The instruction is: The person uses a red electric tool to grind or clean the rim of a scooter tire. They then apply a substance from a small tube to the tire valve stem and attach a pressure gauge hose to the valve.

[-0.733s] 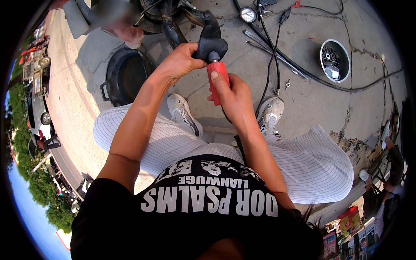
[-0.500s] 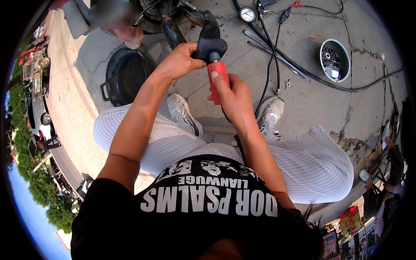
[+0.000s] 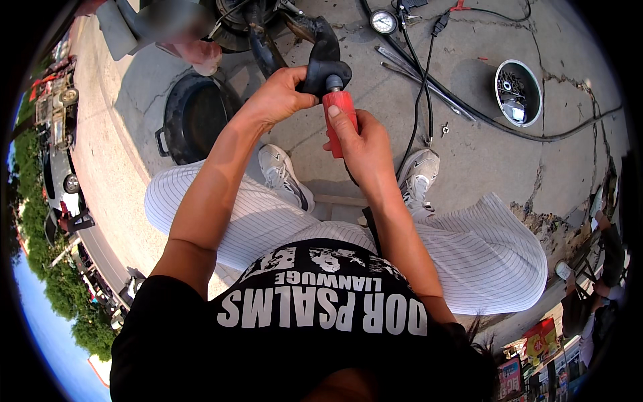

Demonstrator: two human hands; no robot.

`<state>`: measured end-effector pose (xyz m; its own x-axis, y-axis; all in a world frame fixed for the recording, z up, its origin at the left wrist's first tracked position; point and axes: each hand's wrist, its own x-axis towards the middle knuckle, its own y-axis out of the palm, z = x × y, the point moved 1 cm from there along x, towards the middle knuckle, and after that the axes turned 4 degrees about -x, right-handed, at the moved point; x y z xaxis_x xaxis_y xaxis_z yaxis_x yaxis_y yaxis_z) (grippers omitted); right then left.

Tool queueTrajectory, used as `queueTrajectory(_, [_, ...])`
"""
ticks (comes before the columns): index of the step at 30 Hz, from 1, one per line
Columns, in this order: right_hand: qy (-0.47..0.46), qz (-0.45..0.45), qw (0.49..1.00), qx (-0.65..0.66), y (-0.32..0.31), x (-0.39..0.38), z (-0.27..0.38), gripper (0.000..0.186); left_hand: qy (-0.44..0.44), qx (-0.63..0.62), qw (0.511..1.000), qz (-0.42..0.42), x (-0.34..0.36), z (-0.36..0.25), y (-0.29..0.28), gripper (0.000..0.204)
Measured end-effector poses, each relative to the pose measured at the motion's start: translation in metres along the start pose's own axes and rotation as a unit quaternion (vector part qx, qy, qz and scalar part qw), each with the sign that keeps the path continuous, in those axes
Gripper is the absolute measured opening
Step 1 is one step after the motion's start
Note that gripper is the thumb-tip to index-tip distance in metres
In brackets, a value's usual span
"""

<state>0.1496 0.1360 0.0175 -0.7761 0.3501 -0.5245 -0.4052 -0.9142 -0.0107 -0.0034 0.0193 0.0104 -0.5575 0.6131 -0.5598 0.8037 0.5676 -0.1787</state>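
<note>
My left hand (image 3: 280,97) pinches a black rubber tube (image 3: 320,72), whose length bends back toward a dark wheel (image 3: 234,20) at the top. My right hand (image 3: 364,151) is wrapped round a red tool (image 3: 340,107), thumb along its top side. The tool's rounded metal tip (image 3: 333,83) is against or very close to the rubber, just right of my left fingers; exact contact is unclear. A black tub (image 3: 191,117) stands left of my hands.
A pressure gauge (image 3: 383,23), black hoses (image 3: 429,87), long metal bars (image 3: 395,67) and a bowl of metal parts (image 3: 518,90) lie on cracked concrete. My shoes flank the work below. Vehicles (image 3: 63,181) line the left; people are at the lower right.
My right hand and the red tool have shifted slightly up and to the right. My left hand holds nearly the same position on the rubber.
</note>
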Motion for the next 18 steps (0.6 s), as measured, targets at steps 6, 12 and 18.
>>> queueTrajectory(6, [0.003,0.015,1.0,-0.004,-0.001,0.0,0.0,0.051,0.003,-0.013,1.0,0.006,-0.001,-0.001,0.001,0.03])
queueTrajectory(12, [0.005,0.011,1.0,-0.006,-0.003,0.005,0.005,0.053,-0.009,0.012,1.0,0.013,-0.004,-0.007,0.004,0.032])
queueTrajectory(18, [0.001,-0.007,1.0,-0.013,-0.003,0.003,0.01,0.049,0.004,0.021,1.0,0.018,-0.004,-0.002,0.002,0.031])
